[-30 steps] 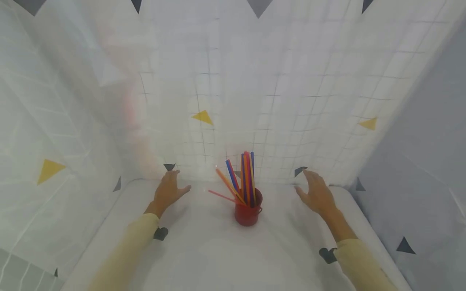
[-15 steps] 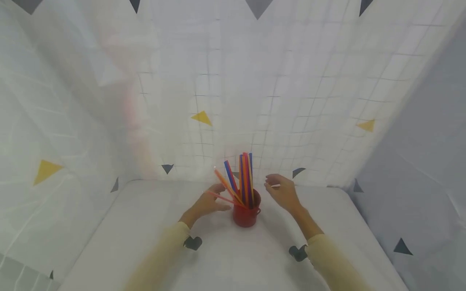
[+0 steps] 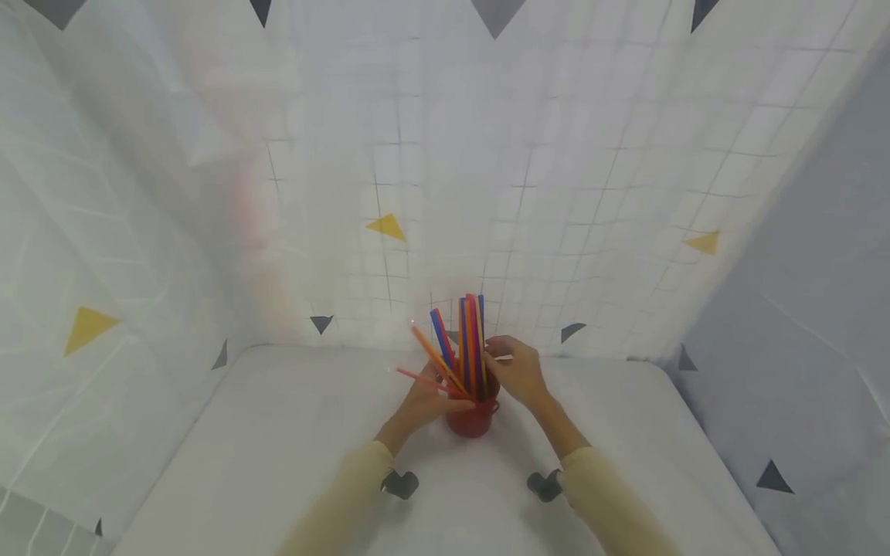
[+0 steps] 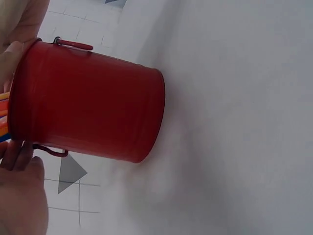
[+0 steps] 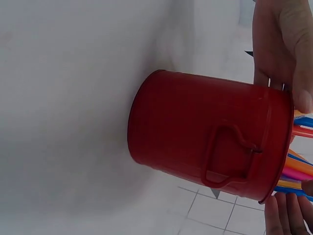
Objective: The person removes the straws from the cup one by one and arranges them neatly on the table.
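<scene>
My left hand spread round the bucket, grip unclear; my right hand spread beside straws; desk stretched wide to its side edges.

Straws: lower ends hidden in the red bucket; tops cropped in both wrist views. Head view: left hand has fingers partly hidden behind straws; right hand fingertip contact too small to call; left sleeve blurred, cut by bottom edge.

Pail is standing on table, straws sitting in it. My left hand is flanking its left, right hand its right. Sheet is hanging behind.
</scene>
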